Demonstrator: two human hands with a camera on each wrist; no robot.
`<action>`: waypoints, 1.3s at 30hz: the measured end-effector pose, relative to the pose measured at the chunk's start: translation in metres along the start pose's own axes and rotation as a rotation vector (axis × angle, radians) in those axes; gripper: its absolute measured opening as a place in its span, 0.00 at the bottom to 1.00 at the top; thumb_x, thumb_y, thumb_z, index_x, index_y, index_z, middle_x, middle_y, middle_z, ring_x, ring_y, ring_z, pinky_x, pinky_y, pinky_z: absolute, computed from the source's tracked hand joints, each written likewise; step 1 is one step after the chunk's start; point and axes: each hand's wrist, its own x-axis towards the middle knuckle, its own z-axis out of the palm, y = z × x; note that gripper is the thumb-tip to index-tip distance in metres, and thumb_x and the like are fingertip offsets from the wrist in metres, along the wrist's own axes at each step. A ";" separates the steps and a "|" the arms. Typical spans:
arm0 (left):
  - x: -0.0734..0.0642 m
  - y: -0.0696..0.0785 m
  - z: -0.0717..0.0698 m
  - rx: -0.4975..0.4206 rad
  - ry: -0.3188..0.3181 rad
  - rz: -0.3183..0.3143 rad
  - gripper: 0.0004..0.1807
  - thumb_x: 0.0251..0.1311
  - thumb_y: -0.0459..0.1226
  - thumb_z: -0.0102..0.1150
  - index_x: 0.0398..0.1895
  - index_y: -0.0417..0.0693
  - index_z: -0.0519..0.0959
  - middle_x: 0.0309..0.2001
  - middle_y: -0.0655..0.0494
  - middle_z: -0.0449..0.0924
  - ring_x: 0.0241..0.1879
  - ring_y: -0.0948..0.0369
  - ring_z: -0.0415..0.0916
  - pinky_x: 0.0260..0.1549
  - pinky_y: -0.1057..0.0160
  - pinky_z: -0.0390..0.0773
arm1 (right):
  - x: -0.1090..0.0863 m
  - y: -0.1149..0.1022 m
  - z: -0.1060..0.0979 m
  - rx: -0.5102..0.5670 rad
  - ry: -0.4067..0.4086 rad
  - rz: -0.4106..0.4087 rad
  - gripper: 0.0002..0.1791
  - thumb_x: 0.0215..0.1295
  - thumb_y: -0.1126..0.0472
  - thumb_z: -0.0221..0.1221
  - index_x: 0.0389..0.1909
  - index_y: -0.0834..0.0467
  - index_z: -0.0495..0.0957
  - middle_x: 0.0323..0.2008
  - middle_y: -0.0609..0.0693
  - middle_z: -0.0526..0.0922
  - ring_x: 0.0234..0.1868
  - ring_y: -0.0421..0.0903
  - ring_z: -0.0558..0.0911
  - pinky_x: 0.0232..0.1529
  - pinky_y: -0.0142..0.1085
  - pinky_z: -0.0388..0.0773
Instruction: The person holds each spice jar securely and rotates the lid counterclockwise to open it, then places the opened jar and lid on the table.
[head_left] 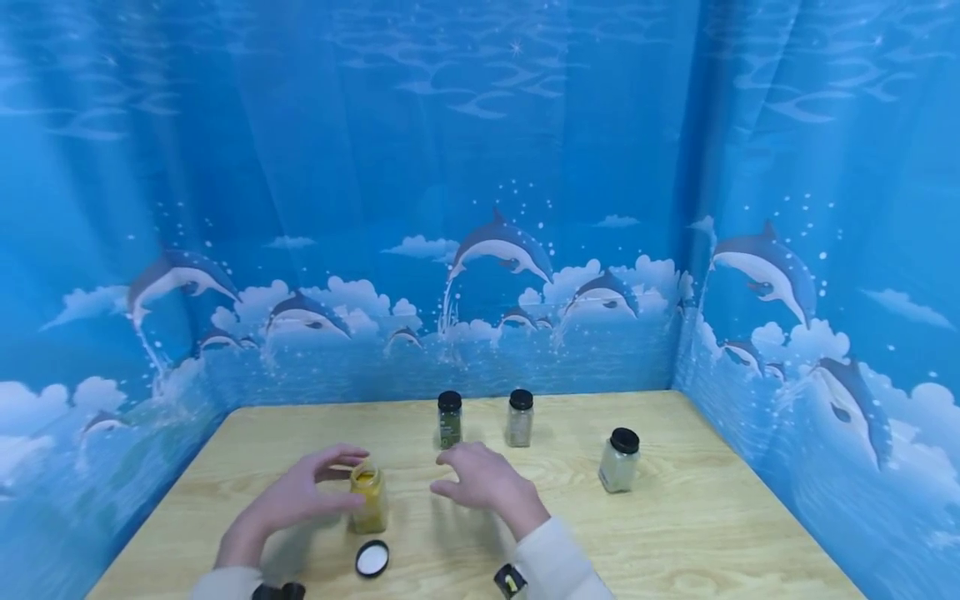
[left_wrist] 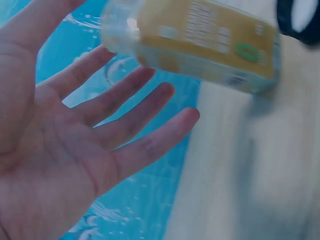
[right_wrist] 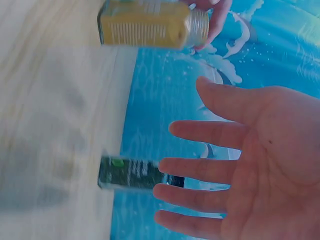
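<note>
An uncapped glass spice jar (head_left: pixel 370 510) with yellow contents stands upright on the table. Its black screw lid (head_left: pixel 372 559) lies in front of it, white inside facing up. Around the jar's left side is my left hand (head_left: pixel 300 492), fingers spread and loosely bent; in the left wrist view the fingertips come right by the jar's neck (left_wrist: pixel 120 27). To the right of the jar hovers my right hand (head_left: pixel 480 479), holding nothing, palm turned left. Beyond it a black-capped jar with dark green contents (head_left: pixel 450 423) stands, its cap behind the fingers in the right wrist view.
A black-capped jar with pale contents (head_left: pixel 520 421) stands at the back, and another pale jar (head_left: pixel 618 461) farther right. The wooden table (head_left: pixel 697 533) is bounded at the back and sides by a blue dolphin-print curtain (head_left: pixel 420 208).
</note>
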 end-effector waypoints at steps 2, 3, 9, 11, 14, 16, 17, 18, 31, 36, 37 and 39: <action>0.002 0.007 -0.005 0.001 -0.001 0.013 0.38 0.62 0.45 0.71 0.72 0.42 0.68 0.70 0.35 0.72 0.67 0.36 0.72 0.65 0.34 0.75 | -0.002 0.006 -0.006 0.003 0.001 0.002 0.25 0.73 0.46 0.60 0.64 0.54 0.79 0.63 0.51 0.83 0.65 0.52 0.80 0.66 0.46 0.79; 0.004 0.011 -0.007 0.005 0.000 0.013 0.38 0.62 0.45 0.71 0.72 0.42 0.68 0.70 0.34 0.71 0.68 0.35 0.71 0.64 0.35 0.76 | -0.002 0.009 -0.009 0.005 0.001 0.003 0.25 0.74 0.46 0.60 0.64 0.54 0.79 0.63 0.51 0.83 0.65 0.52 0.80 0.66 0.47 0.79; 0.016 0.039 -0.012 0.051 0.030 -0.013 0.39 0.60 0.48 0.73 0.72 0.49 0.70 0.70 0.37 0.72 0.70 0.36 0.69 0.61 0.43 0.81 | -0.006 0.025 -0.028 0.041 -0.018 -0.008 0.24 0.74 0.49 0.60 0.65 0.56 0.78 0.64 0.54 0.81 0.66 0.54 0.79 0.66 0.50 0.79; 0.022 0.049 -0.010 0.073 0.026 -0.009 0.39 0.59 0.50 0.73 0.72 0.50 0.70 0.71 0.38 0.71 0.70 0.38 0.69 0.62 0.42 0.80 | -0.006 0.030 -0.035 0.042 -0.022 -0.007 0.24 0.74 0.50 0.60 0.65 0.57 0.78 0.65 0.54 0.81 0.66 0.54 0.80 0.67 0.50 0.79; 0.032 0.061 -0.006 0.126 0.019 0.011 0.40 0.58 0.51 0.74 0.73 0.52 0.70 0.71 0.40 0.71 0.70 0.39 0.69 0.64 0.41 0.79 | -0.007 0.036 -0.043 0.046 -0.016 -0.002 0.23 0.75 0.51 0.60 0.65 0.57 0.78 0.64 0.55 0.81 0.66 0.55 0.79 0.67 0.51 0.78; 0.039 0.067 -0.002 0.166 0.024 0.018 0.40 0.58 0.50 0.74 0.73 0.53 0.71 0.72 0.41 0.72 0.70 0.40 0.69 0.64 0.41 0.78 | -0.007 0.040 -0.046 0.048 0.003 -0.003 0.23 0.75 0.51 0.60 0.64 0.57 0.78 0.64 0.55 0.81 0.66 0.56 0.79 0.67 0.53 0.78; 0.042 0.069 0.001 0.190 0.035 0.013 0.40 0.58 0.49 0.74 0.72 0.53 0.71 0.71 0.42 0.72 0.70 0.40 0.70 0.64 0.40 0.78 | -0.006 0.042 -0.048 0.046 0.017 -0.003 0.23 0.75 0.51 0.60 0.64 0.57 0.78 0.64 0.55 0.81 0.66 0.56 0.79 0.67 0.53 0.78; 0.046 0.071 0.004 0.211 0.049 0.005 0.39 0.57 0.49 0.74 0.72 0.54 0.71 0.71 0.43 0.72 0.70 0.40 0.70 0.64 0.40 0.78 | -0.006 0.044 -0.048 0.045 0.035 -0.005 0.23 0.75 0.51 0.60 0.64 0.57 0.78 0.64 0.56 0.81 0.66 0.57 0.79 0.67 0.54 0.77; 0.101 0.072 0.047 0.233 0.193 -0.093 0.43 0.58 0.44 0.75 0.75 0.46 0.67 0.72 0.40 0.70 0.72 0.39 0.67 0.66 0.33 0.73 | 0.006 0.063 -0.049 -0.009 0.221 -0.016 0.23 0.73 0.51 0.62 0.63 0.59 0.79 0.65 0.60 0.79 0.69 0.62 0.75 0.77 0.62 0.62; 0.123 0.063 0.062 0.159 0.268 -0.113 0.42 0.59 0.40 0.74 0.74 0.41 0.66 0.72 0.38 0.70 0.71 0.38 0.67 0.66 0.35 0.73 | 0.006 0.065 -0.050 -0.002 0.210 -0.011 0.23 0.74 0.51 0.62 0.64 0.58 0.78 0.66 0.60 0.78 0.70 0.64 0.74 0.74 0.64 0.66; 0.128 0.062 0.064 0.149 0.278 -0.124 0.42 0.59 0.40 0.74 0.74 0.41 0.65 0.71 0.38 0.70 0.71 0.38 0.68 0.66 0.35 0.74 | 0.006 0.065 -0.050 -0.003 0.213 -0.013 0.23 0.73 0.51 0.62 0.64 0.58 0.79 0.66 0.60 0.78 0.69 0.64 0.74 0.74 0.64 0.66; 0.135 0.061 0.070 0.133 0.295 -0.148 0.41 0.59 0.39 0.73 0.74 0.40 0.65 0.71 0.37 0.70 0.70 0.38 0.69 0.65 0.36 0.75 | 0.006 0.065 -0.050 0.000 0.213 -0.008 0.23 0.73 0.51 0.62 0.64 0.57 0.79 0.66 0.60 0.78 0.70 0.64 0.74 0.74 0.64 0.66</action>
